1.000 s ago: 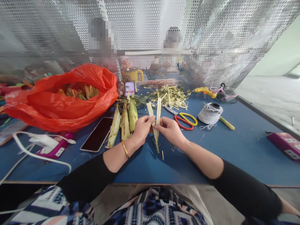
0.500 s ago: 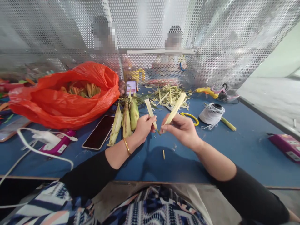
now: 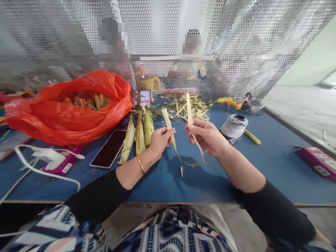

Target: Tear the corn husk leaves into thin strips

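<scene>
A pale strip of corn husk (image 3: 167,119) is pinched in my left hand (image 3: 159,140), its narrow tip hanging below the fingers. My right hand (image 3: 206,136) grips another husk strip (image 3: 188,106), held nearly upright with a thin tail dangling under the palm. The two strips are apart. Just left of my left hand lie several ears of corn in their husks (image 3: 140,134). On the blue table (image 3: 162,189) beneath the hands are a small yellowish scrap (image 3: 181,171) and a thin green shred (image 3: 193,164).
An open red plastic bag (image 3: 65,126) holds husk pieces at the left. Beside it are a phone (image 3: 108,148) and a purple power strip (image 3: 64,162) with white cables. Husk scraps (image 3: 194,106) are piled behind my hands. White string (image 3: 234,126) and a yellow glue gun (image 3: 228,102) sit right.
My hands have moved apart, and the right strip has turned more upright, its tail now showing. A thin green shred now lies on the table beneath the hands.
</scene>
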Available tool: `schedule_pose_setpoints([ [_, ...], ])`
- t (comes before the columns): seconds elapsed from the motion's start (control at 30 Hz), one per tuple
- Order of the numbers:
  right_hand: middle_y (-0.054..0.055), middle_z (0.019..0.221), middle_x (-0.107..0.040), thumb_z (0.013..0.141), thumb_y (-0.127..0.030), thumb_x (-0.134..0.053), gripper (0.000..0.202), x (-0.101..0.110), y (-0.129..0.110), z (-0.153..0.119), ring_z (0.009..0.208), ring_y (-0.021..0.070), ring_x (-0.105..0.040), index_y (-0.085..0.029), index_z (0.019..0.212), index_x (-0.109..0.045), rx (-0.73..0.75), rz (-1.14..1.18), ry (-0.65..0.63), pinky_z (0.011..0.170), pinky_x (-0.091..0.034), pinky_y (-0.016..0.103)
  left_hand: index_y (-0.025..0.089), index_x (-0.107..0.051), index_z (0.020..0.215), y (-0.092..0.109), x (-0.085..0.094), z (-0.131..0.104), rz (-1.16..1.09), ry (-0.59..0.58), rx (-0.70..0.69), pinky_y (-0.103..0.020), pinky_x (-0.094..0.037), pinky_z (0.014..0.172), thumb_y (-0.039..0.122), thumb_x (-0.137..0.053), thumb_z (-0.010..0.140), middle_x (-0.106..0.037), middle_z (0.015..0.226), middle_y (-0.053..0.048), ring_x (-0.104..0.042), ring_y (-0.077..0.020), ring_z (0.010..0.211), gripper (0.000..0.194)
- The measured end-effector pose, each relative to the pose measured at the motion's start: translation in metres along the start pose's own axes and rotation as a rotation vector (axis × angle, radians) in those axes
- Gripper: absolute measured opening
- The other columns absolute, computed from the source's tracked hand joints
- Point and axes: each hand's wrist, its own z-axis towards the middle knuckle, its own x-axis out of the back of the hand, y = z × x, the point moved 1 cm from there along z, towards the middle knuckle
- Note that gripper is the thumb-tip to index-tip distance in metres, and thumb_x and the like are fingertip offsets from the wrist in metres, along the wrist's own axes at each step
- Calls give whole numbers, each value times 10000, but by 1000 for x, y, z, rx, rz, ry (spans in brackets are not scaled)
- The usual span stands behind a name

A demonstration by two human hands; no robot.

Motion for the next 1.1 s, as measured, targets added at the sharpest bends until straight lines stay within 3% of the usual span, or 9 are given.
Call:
schedule_pose_setpoints([
  [0.1, -58, 496, -537, 603, -401, -799, 344, -1, 12, 7, 419, 60, -488, -167, 615, -547, -61, -192, 112, 437, -422, 199, 160, -638, 627, 1, -1, -1, -55, -46, -16, -176, -287, 364, 338, -675, 702, -464, 439, 59, -400, -56, 386, 197],
  [0.27, -78, 447, -488, 570, -479, -786, 409, -9, 25, 7, 407, 67, -459, -183, 579, -503, -112, -351, 68, 426, -392, 210, 153, -631, 632, -2, -2, -2, -165, -143, 59, -191, -293, 363, 361, -726, 637, -498, 477, 47, -417, -62, 394, 229],
  [0.57, -76, 456, -481, 577, -484, -775, 395, -6, 34, 10, 401, 55, -442, -163, 586, -544, -115, -370, 87, 428, -332, 207, 125, -683, 677, 2, -3, -4, -257, -162, 179, -188, -275, 393, 318, -800, 570, -542, 518, 28, -431, -50, 418, 249],
  [0.87, -74, 399, -474, 557, -512, -787, 432, -5, 29, 9, 384, 60, -426, -178, 550, -514, -212, -326, 70, 412, -318, 210, 128, -705, 724, 5, -2, -7, -360, -197, 179, -192, -315, 410, 369, -748, 597, -567, 555, 15, -467, -64, 457, 275],
  [0.97, -81, 421, -457, 573, -515, -776, 447, -5, 33, 10, 412, 54, -413, -180, 533, -481, -172, -398, 47, 435, -324, 208, 130, -707, 709, 4, -3, -7, -267, -171, 159, -185, -305, 405, 376, -765, 576, -551, 521, 22, -455, -59, 438, 286],
  [1.1, -90, 477, -443, 611, -437, -771, 402, -5, 36, 9, 461, 46, -401, -173, 546, -476, -132, -500, -5, 450, -308, 189, 134, -684, 645, 5, -2, -7, -215, -43, 100, -183, -319, 407, 341, -775, 567, -523, 470, 43, -444, -55, 416, 239],
])
